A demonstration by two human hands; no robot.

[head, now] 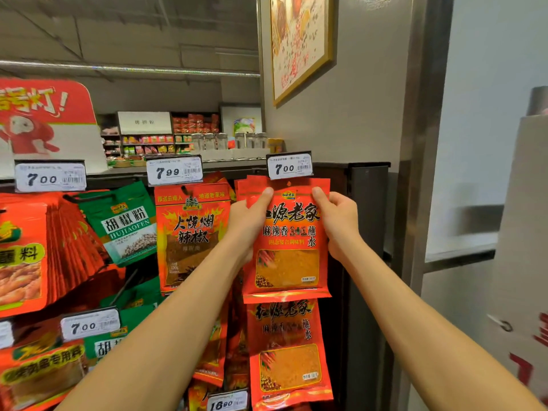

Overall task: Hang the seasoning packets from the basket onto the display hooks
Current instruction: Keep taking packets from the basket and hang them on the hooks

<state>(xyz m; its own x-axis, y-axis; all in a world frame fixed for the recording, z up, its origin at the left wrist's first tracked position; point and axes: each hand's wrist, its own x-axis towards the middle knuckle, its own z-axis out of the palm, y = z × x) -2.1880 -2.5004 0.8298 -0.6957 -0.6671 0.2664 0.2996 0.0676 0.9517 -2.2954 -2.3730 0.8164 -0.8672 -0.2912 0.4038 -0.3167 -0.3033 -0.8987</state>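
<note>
Here both hands point(292, 223) grip the red packet point(289, 256) between them.

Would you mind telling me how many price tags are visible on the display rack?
5. Three along the top: left, middle, and right above the packet in both hands. Two lower: lower left and bottom centre. Packets may hide others.

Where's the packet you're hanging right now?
In the head view, right of centre: the red packet is held up by the left hand and right hand, its top just under the rightmost 7.00 price tag.
</note>
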